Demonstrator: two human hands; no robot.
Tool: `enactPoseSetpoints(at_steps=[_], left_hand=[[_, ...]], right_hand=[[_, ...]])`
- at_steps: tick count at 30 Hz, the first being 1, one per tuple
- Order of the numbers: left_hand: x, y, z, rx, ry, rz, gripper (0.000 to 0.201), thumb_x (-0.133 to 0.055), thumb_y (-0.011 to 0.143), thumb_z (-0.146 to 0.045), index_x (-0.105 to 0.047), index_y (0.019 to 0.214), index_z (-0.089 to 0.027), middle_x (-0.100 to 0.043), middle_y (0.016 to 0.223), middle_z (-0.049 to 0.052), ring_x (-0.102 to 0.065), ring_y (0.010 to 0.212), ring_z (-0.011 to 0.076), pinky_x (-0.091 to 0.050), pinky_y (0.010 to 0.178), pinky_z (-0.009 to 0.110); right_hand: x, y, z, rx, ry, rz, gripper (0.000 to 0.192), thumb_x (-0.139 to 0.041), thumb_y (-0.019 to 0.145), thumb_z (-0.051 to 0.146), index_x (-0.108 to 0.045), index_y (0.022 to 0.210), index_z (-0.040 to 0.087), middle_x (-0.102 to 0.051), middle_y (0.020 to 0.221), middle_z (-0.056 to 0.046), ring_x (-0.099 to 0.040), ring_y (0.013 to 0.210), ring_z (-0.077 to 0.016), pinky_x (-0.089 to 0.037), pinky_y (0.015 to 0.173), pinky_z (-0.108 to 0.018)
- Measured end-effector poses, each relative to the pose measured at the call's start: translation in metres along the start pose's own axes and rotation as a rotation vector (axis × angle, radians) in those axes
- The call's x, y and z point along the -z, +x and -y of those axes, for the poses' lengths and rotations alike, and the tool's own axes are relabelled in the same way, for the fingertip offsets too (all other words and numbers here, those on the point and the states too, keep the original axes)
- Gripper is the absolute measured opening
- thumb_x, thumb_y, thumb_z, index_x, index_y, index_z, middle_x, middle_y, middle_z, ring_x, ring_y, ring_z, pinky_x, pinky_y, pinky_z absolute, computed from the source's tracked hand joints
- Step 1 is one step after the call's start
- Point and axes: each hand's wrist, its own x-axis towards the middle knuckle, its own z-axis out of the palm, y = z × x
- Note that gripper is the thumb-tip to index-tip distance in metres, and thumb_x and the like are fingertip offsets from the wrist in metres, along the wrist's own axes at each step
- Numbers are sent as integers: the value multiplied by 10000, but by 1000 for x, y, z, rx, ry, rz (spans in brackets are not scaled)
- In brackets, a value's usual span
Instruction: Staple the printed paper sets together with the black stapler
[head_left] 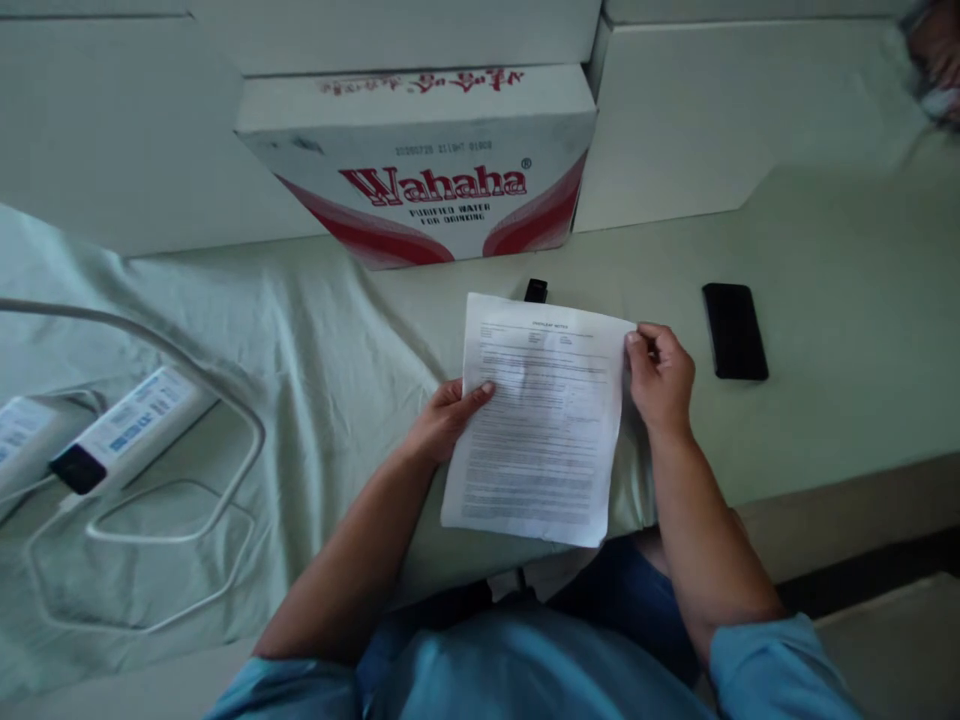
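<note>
A printed sheet of paper (540, 420) is held over the near edge of a table covered in pale green cloth (825, 300). My left hand (446, 420) grips the sheet's left edge, thumb on top of the text. At the upper right corner, my right hand (660, 378) pinches the sheet between thumb and fingers. The page is dense with small text that is too small to read. Its lower edge hangs past the table edge above my lap.
A black phone (734, 330) lies flat right of the paper. A small black object (535, 290) sits just behind the sheet. A Wahaha water carton (427, 160) stands at the back among plain white boxes. Power strips (127, 430) with white cables lie at the left.
</note>
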Motion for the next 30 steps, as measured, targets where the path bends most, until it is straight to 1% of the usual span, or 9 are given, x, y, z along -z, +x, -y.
enactPoseSetpoints(at_steps=[2,4,7,10,12,14,21,26,30], left_hand=[[2,1,0,-9,-22,-16,464,-971,727,-559,-793,809,-138,-807,753,106,-754,625,236,-626,612,336],[3,2,1,-6,-33,-19,470,-982,711,-558,-804,821,-137,-807,752,103,-754,626,233,-625,603,327],[4,3,2,15,-25,-15,469,-983,709,-560,-819,837,-139,-817,773,110,-763,640,235,-632,606,319],[4,3,4,25,-27,-6,450,-982,713,-556,-822,832,-153,-821,778,105,-771,650,234,-637,607,311],[4,3,5,25,-30,8,425,-972,730,-547,-820,824,-161,-821,775,100,-773,648,237,-640,604,314],[5,3,6,24,-28,17,404,-959,752,-539,-825,835,-167,-824,781,98,-773,641,242,-642,601,322],[4,2,5,19,-41,14,438,-986,715,-548,-816,815,-157,-814,753,90,-762,616,227,-631,570,300],[1,1,1,30,-26,24,483,-998,692,-567,-822,855,-148,-809,746,79,-774,645,220,-647,602,287],[1,1,1,48,-21,-5,506,-1007,663,-578,-809,827,-142,-810,749,85,-769,643,224,-644,605,296]], right_hand=[[20,9,-9,49,-146,-81,374,-528,1018,463,-693,1238,209,-769,1158,-136,-719,1060,-260,-581,894,-408],[48,23,-23,51,-352,-178,424,-528,1014,398,-647,1369,198,-726,1328,-192,-672,1250,-312,-561,987,-470],[90,46,-50,-114,-671,-313,589,-651,978,362,-576,1495,91,-610,1480,-340,-528,1460,-434,-419,1136,-573],[114,60,-73,-272,-781,-190,898,-790,907,420,-423,1615,8,-569,1508,-403,-513,1486,-484,-346,1194,-573],[115,65,-84,-324,-768,-91,1075,-867,825,476,-358,1648,7,-584,1498,-392,-525,1464,-502,-372,1175,-592],[108,69,-88,-349,-745,-42,1137,-897,773,531,-363,1645,34,-592,1482,-380,-519,1448,-514,-414,1126,-614],[85,83,-86,-315,-679,-192,969,-855,796,604,-492,1506,53,-581,1423,-412,-517,1383,-518,-419,1075,-651],[85,88,-83,-377,-761,-168,838,-883,804,489,-571,1431,29,-635,1377,-365,-586,1352,-470,-467,1101,-583],[85,89,-84,-377,-792,-191,810,-920,763,445,-588,1376,34,-651,1373,-338,-586,1345,-472,-471,1105,-595]])
